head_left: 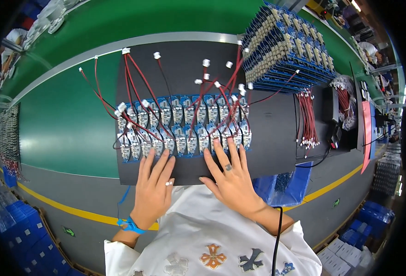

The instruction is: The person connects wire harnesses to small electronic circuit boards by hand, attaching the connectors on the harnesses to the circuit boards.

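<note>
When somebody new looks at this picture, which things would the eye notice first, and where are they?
Probably the tall stack of blue circuit panels at the upper right. Next, the dark red wires with white connectors, fanning out from the blue board panel in the middle. Below, the left hand and right hand are spread at that panel's near edge.
</note>
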Available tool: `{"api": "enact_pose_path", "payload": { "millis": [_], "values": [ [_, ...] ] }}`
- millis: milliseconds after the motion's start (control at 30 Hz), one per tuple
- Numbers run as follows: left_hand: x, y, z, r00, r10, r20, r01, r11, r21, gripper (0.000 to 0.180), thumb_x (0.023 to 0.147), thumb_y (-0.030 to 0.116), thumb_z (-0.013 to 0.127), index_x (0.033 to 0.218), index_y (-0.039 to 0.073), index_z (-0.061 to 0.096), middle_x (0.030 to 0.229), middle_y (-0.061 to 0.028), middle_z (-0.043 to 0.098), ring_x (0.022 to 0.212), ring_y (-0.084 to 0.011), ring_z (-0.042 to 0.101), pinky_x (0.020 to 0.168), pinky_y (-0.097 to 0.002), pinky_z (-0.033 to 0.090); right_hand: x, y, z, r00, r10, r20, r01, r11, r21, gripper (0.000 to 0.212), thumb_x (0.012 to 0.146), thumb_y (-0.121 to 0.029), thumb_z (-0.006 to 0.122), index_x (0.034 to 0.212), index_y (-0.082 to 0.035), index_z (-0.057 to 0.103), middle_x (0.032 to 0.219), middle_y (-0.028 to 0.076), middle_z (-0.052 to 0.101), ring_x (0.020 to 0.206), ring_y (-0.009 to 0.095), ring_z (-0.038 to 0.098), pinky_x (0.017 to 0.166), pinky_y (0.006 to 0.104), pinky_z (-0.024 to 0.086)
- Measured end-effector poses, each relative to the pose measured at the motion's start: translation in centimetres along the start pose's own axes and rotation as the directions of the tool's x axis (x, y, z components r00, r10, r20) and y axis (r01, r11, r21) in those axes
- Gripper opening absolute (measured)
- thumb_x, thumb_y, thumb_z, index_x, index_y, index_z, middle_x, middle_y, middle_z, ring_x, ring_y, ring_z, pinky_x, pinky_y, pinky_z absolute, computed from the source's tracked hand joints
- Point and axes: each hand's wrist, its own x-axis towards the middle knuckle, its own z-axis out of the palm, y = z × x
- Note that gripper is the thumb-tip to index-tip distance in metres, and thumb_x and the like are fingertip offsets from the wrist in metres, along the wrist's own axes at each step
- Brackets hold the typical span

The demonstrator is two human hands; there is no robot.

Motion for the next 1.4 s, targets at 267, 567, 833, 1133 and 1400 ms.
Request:
{"api": "enact_pose_path", "payload": {
  "millis": [267, 567, 833, 1133, 1400],
  "values": [
    [3.8, -2.9, -2.2, 0.996, -0.051, -0.071, 0.051, 0.999, -0.004, 0.039, 0.087, 0.005, 0.052, 0.125, -0.003, 0.049, 0.132, -0.0152, 0.044, 0.129, -0.0387, 0.033, 0.104, -0.0473, 0.031, 6.3, 1.2, 0.7, 0.983, -0.14, -0.118, 0.134, 0.989, -0.064, 0.054, 0.083, -0.03, 0.063, 0.128, -0.004, 0.049, 0.14, 0.021, 0.035, 0.127, 0.046, 0.032, 0.101, 0.0584, 0.029],
    [5.6, -4.4, -2.9, 0.982, -0.099, -0.161, 0.105, 0.994, 0.03, 0.032, 0.089, 0.004, 0.05, 0.12, -0.004, 0.053, 0.13, -0.0178, 0.044, 0.128, -0.0383, 0.034, 0.102, -0.0442, 0.034, 10.1, 1.4, 2.1, 0.96, -0.207, -0.188, 0.196, 0.978, -0.077, 0.054, 0.084, -0.033, 0.061, 0.13, -0.007, 0.048, 0.141, 0.019, 0.035, 0.129, 0.043, 0.031, 0.104, 0.0556, 0.027],
    [6.8, -4.8, -2.6, 0.981, -0.092, -0.172, 0.109, 0.99, 0.09, 0.032, 0.09, 0.006, 0.049, 0.12, -0.004, 0.054, 0.138, -0.0178, 0.04, 0.13, -0.0377, 0.033, 0.104, -0.0439, 0.033, 11.7, 3.2, 1.4, 0.954, -0.236, -0.185, 0.224, 0.971, -0.087, 0.051, 0.087, -0.033, 0.058, 0.13, -0.008, 0.049, 0.141, 0.018, 0.036, 0.13, 0.04, 0.032, 0.106, 0.0522, 0.026],
    [8.5, -5.0, -2.6, 0.995, -0.014, -0.102, 0.029, 0.988, 0.149, 0.036, 0.09, 0.008, 0.049, 0.124, -0.003, 0.051, 0.142, -0.0151, 0.036, 0.134, -0.0348, 0.027, 0.106, -0.041, 0.031, 12.6, 5.9, 0.1, 0.958, -0.242, -0.151, 0.227, 0.968, -0.111, 0.047, 0.088, -0.03, 0.058, 0.13, -0.012, 0.05, 0.142, 0.013, 0.037, 0.131, 0.037, 0.032, 0.107, 0.0491, 0.027],
    [8.3, -5.6, -3.1, 0.995, 0.089, -0.055, -0.084, 0.994, 0.075, 0.034, 0.091, 0.012, 0.049, 0.121, -0.003, 0.053, 0.137, -0.0161, 0.041, 0.133, -0.0335, 0.03, 0.106, -0.0399, 0.033, 12.2, 4.8, 0.2, 0.96, -0.181, -0.215, 0.153, 0.978, -0.141, 0.047, 0.087, -0.028, 0.059, 0.128, -0.008, 0.051, 0.137, 0.018, 0.04, 0.128, 0.04, 0.034, 0.104, 0.0538, 0.027]
  ]
}}
